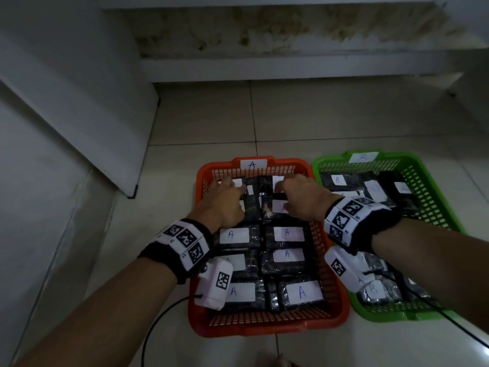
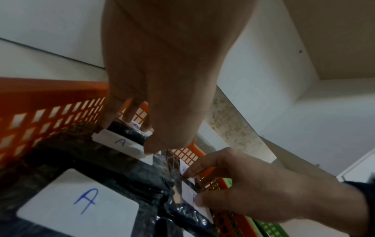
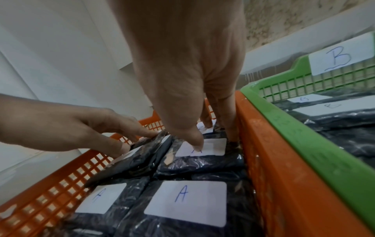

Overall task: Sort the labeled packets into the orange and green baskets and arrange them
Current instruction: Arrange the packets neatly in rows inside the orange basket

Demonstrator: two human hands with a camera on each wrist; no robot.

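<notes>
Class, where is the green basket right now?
In the head view, the green basket sits on the floor at right, touching the orange basket, partly under the right forearm.

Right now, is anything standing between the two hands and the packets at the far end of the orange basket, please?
Nothing visible does: the left hand and right hand already touch the far packets inside the orange basket.
</notes>
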